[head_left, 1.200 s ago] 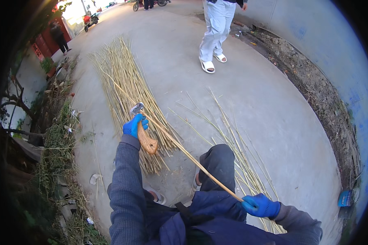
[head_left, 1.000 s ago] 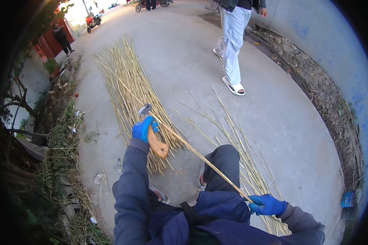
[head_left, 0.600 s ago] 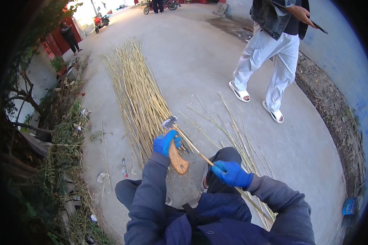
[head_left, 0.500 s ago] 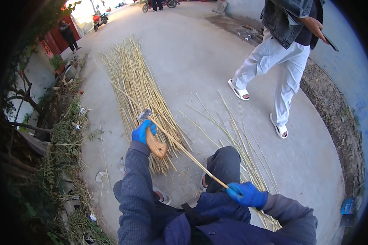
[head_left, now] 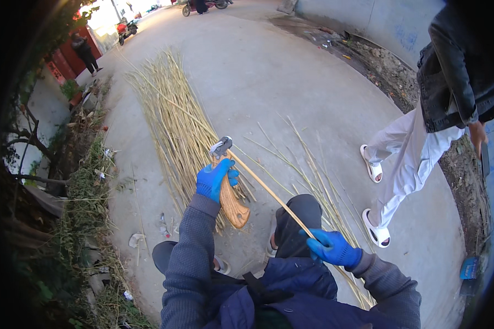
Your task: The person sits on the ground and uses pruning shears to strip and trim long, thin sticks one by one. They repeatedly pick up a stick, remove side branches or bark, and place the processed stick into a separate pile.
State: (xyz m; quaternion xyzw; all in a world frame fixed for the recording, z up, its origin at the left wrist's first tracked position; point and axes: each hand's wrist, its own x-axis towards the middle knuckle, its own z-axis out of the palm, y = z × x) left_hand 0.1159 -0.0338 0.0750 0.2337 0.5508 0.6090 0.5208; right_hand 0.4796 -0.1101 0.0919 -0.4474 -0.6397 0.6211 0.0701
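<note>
My left hand [head_left: 215, 180], in a blue glove, is closed round a tool with a curved wooden handle [head_left: 234, 207] and a grey metal head [head_left: 221, 145]. A long, thin, tan stalk [head_left: 271, 192] runs from the tool's head down to my right hand [head_left: 333, 248], also gloved in blue and closed on its near end. Beyond the head, the stalk seems to carry on over a large bundle of dry stalks [head_left: 175, 109] on the ground. Whether the metal jaws grip the stalk is too small to tell. Looser, greener stalks [head_left: 326, 203] lie beside my right knee.
On the right a person in white trousers [head_left: 406, 153] walks close by. Weeds and litter [head_left: 88, 203] line the left edge of the concrete [head_left: 247, 71]. A blue container [head_left: 469, 268] sits at the far right. Scooters [head_left: 126, 29] and other people are farther off.
My left hand and the tool have moved right and slightly down, closer to my right hand, which has barely shifted. The person in white trousers has walked nearer, toward the right edge.
</note>
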